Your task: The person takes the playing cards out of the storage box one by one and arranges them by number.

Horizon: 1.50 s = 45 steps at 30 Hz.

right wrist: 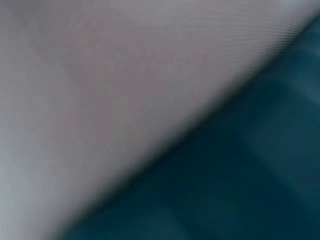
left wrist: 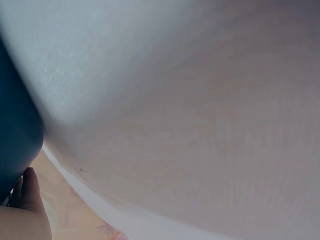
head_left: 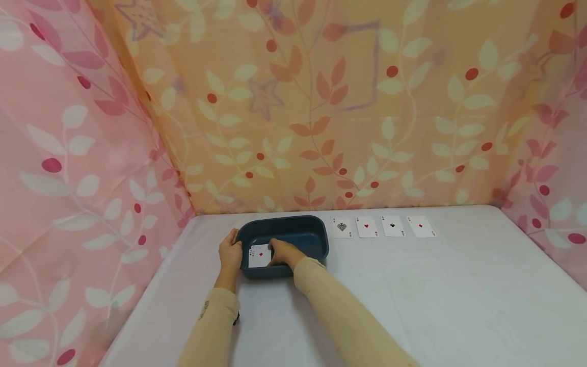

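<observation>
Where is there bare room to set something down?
Widest: white tablecloth right of the right sleeve, nearer than the four aces. A narrower strip lies left of the left sleeve. Inside the dark blue tray, bare floor shows right of the right hand. Crowded: the tray's left end, with the left hand and playing cards.

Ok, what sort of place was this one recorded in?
Probably a makeshift recording booth: patterned fabric stands on three sides of a white-covered table bearing a blue basin and playing cards.
</observation>
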Tool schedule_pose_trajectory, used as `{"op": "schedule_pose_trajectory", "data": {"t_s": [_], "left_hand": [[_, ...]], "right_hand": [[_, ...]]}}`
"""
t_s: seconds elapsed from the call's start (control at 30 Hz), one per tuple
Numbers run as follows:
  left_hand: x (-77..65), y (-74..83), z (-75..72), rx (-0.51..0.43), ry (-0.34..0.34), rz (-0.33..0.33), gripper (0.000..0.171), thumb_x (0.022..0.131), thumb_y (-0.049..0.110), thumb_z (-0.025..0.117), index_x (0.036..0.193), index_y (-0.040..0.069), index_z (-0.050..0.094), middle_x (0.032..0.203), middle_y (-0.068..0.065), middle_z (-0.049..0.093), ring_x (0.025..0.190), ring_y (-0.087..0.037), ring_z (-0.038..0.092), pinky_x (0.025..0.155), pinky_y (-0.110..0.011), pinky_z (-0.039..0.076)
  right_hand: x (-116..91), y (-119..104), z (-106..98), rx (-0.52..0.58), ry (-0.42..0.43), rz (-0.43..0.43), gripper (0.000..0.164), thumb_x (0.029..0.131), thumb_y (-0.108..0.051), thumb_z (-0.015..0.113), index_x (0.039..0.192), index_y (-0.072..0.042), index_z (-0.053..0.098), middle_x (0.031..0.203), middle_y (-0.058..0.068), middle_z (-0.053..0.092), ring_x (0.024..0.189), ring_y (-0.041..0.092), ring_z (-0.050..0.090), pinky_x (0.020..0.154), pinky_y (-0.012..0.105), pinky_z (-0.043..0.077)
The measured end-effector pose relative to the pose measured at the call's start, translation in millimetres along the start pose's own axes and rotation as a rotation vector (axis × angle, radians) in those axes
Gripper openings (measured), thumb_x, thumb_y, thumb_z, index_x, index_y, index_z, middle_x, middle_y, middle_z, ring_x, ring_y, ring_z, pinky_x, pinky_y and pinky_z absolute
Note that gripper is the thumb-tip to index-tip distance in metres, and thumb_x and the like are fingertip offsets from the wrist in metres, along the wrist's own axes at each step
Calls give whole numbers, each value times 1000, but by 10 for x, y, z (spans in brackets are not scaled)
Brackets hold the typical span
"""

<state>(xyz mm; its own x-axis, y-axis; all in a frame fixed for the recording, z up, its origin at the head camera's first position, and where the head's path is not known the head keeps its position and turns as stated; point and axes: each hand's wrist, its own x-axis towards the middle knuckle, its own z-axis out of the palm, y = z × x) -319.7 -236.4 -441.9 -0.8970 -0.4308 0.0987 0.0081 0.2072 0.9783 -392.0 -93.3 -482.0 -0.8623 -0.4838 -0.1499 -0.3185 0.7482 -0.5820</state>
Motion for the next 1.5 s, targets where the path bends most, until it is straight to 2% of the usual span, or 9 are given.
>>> {"op": "schedule_pose_trajectory", "data": {"t_s": [0.07,0.23,0.37,0.5,0.57,0.67,0.93,1.23,1.5], "left_hand": [[-4,4,-1,3,1,-9,50,95,-12,39,144,-10,33,146,-25,38,139,-34,32,115,-40,24],[-4,-1,2,14,6,-14,50,95,-11,39,144,-10,34,145,-25,39,139,-33,33,115,-40,24],[2,-6,5,3,1,-13,50,95,-11,39,145,-10,34,146,-24,39,139,-32,32,115,-40,23],[0,-5,5,-21,-3,-15,50,95,-12,39,145,-10,32,146,-24,37,140,-32,30,115,-40,23],[-8,2,9,-27,-7,-21,51,95,-12,38,146,-10,31,147,-24,36,140,-32,30,115,-40,22],[-18,8,17,-22,-13,-30,51,95,-12,38,146,-9,31,147,-24,36,141,-31,29,115,-40,22],[-8,10,-5,37,-11,2,50,95,-11,38,145,-11,33,146,-25,38,140,-33,31,115,-41,23],[-29,31,-18,32,-20,3,50,95,-10,38,144,-11,33,146,-25,37,140,-34,31,115,-41,22],[-43,64,-28,40,-27,-3,50,95,-10,38,144,-11,32,147,-26,36,140,-35,29,116,-41,21]], "right_hand": [[-128,-100,-72,22,-12,37,54,70,-17,88,112,-7,57,113,11,63,98,24,58,92,38,47],[-386,-222,-182,70,27,10,48,75,-13,84,108,-3,52,102,13,61,93,26,58,87,37,48],[-470,-252,-241,241,54,-47,49,73,-7,84,106,-2,48,85,9,57,76,19,53,74,30,47],[-481,-249,-260,454,25,-83,44,74,6,78,106,0,48,68,6,53,56,13,51,57,23,44],[-495,-244,-278,545,6,-88,43,75,11,75,110,2,51,64,6,54,51,13,53,54,22,47],[-510,-229,-315,631,7,-118,45,77,13,72,118,6,55,66,6,58,51,14,56,56,25,53],[-673,-127,-552,653,74,-188,53,82,6,72,132,6,53,72,8,66,58,14,61,59,29,55],[-929,92,-887,702,106,-195,56,83,5,71,135,9,48,70,2,64,61,13,62,65,33,57],[-1140,307,-1088,670,128,-155,59,85,3,70,138,9,45,74,3,65,63,14,61,66,28,57]]}}
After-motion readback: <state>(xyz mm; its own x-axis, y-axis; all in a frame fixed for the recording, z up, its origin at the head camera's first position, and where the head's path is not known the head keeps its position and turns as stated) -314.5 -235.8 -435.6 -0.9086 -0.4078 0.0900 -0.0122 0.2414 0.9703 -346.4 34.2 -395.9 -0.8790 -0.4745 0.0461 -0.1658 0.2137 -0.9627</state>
